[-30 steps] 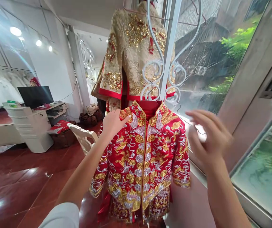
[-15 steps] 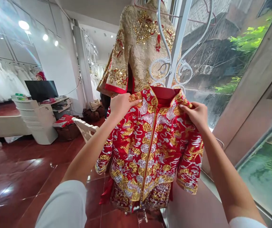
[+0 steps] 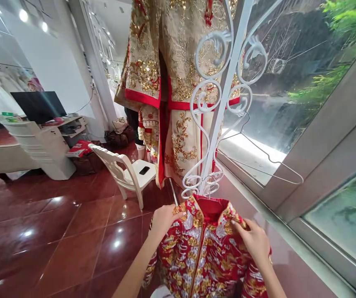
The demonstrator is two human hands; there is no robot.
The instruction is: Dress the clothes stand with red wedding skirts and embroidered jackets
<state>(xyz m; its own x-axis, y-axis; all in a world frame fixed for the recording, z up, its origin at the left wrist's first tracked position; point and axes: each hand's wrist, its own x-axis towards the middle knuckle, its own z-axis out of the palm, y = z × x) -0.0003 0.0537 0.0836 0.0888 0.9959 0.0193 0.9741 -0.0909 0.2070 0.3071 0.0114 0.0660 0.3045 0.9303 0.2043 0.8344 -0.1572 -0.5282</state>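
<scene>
A red jacket (image 3: pixel 204 256) thick with gold and silver embroidery hangs low on a white scrolled metal stand (image 3: pixel 224 95), its hanger hook in the stand's bottom scroll. My left hand (image 3: pixel 165 218) grips the jacket's left shoulder by the collar. My right hand (image 3: pixel 254 241) pinches the right shoulder. Above hangs a beige and gold embroidered gown (image 3: pixel 171 78) with red trim. An empty white wire hanger (image 3: pixel 267 161) hangs from the stand toward the window.
A white plastic chair (image 3: pixel 124 171) with a dark phone (image 3: pixel 144 170) on its seat stands left of the stand. Further left is a white desk (image 3: pixel 41 145) with a monitor (image 3: pixel 37 106). Glossy red tiles (image 3: pixel 56 231) cover the floor. A large window (image 3: pixel 289 78) runs along the right.
My right hand has come in and taken the jacket's right shoulder. Both hands have brought the jacket down, from the stand's middle scrolls to its bottom scroll.
</scene>
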